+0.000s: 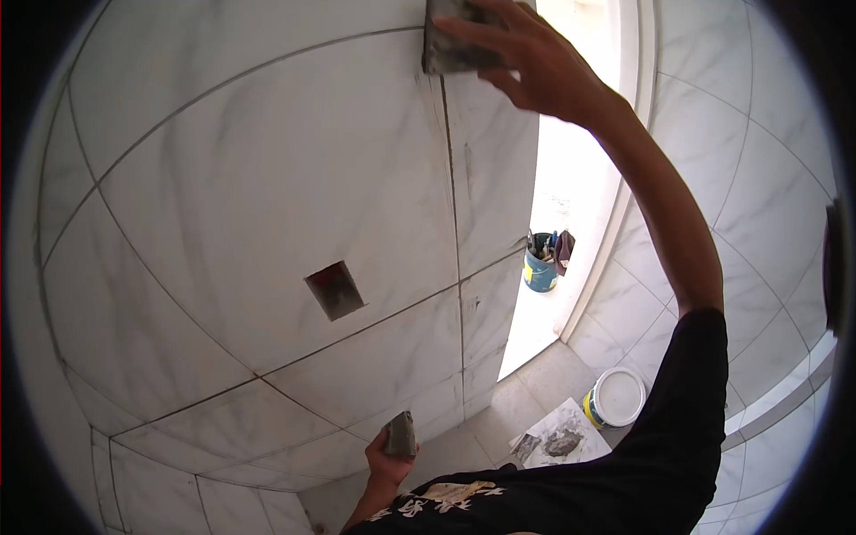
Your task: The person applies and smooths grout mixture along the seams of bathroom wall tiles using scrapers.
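Observation:
High on the marbled tile wall [294, 160], my right hand [539, 67] grips a dark grey, smeared rectangular pad [446, 52]. Its flat side lies at the tiles, over the top of a dark vertical joint [448, 152]. Fingers spread across the back of the pad. Low in front of my body, my left hand [389, 464] is wrapped round a grey, wedge-shaped block [400, 435] with a pale, smeared surface. What this block is made of I cannot tell. Part of the left palm is hidden behind it.
A square cut-out [335, 291] opens in the wall tile. Right of the wall is a bright doorway, where a blue bucket of tools [540, 267] stands. On the floor are a white-lidded bucket [619, 398] and a white board [571, 417] bearing grey paste [562, 441].

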